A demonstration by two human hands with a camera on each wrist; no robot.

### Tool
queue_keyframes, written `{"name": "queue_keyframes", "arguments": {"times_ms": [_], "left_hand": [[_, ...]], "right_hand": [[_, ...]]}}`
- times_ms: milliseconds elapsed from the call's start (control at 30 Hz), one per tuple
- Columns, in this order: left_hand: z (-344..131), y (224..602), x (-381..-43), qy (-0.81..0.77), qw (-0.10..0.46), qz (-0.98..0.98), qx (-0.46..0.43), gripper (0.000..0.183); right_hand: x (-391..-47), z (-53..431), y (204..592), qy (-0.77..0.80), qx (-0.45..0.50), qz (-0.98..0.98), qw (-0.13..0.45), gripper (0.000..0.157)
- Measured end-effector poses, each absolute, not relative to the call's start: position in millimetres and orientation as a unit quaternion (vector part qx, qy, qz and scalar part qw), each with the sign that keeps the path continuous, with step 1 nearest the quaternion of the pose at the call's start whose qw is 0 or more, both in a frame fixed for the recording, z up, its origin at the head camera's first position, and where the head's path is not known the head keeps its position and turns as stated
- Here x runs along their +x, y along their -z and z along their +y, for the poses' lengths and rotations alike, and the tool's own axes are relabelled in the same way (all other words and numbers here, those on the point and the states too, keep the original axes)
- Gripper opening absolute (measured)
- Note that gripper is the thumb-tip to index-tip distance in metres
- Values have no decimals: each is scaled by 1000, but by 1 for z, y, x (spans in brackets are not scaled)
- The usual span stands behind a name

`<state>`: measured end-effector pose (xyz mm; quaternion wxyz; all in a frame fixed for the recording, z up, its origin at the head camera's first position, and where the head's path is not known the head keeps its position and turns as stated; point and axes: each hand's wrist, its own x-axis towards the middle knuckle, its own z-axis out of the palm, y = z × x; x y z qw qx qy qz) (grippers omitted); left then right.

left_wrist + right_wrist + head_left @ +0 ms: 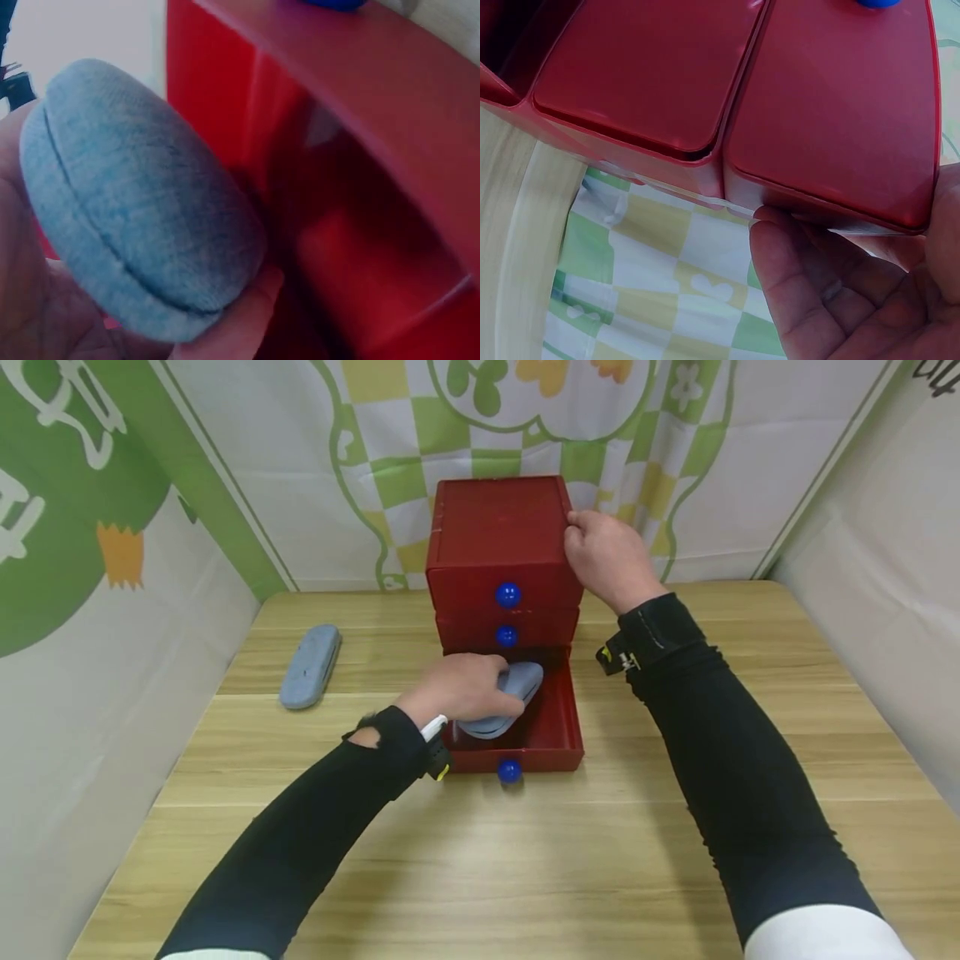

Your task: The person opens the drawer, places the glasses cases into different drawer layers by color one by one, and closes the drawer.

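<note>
A red drawer cabinet (498, 522) with blue knobs stands at the back of the table, its bottom drawer (562, 714) pulled out. In my left hand (461, 689) is a blue-grey fabric glasses case (525, 681), held over the drawer. The left wrist view shows the case (142, 187) closed, its seam along one side, with a thumb and fingers around its edges. My right hand (611, 556) grips the cabinet's upper right edge. In the right wrist view, its fingers (787, 277) lie against the cabinet's side wall.
A second blue-grey glasses case (311, 667) lies on the wooden table (337, 827) to the left of the cabinet. The upper two drawers are closed. Right behind the cabinet hangs a green, yellow and white patterned cloth (450, 435); pale cloth walls flank the table.
</note>
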<state>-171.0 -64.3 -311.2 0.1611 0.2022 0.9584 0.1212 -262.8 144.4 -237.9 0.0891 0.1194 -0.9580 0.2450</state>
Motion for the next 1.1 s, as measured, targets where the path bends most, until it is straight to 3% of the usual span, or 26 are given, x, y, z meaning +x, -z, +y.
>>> {"name": "queue_keyframes", "arguments": {"times_ms": [267, 600, 1100], "left_hand": [[-45, 326, -180, -112, 157, 961, 198, 55], [-28, 337, -183, -87, 156, 970, 166, 56], [-12, 349, -176, -78, 185, 972, 126, 84]], "right_hand": [[-260, 145, 237, -247, 122, -957, 93, 50], [-259, 145, 237, -251, 126, -955, 94, 50], [-258, 144, 237, -245, 126, -956, 96, 50]]}}
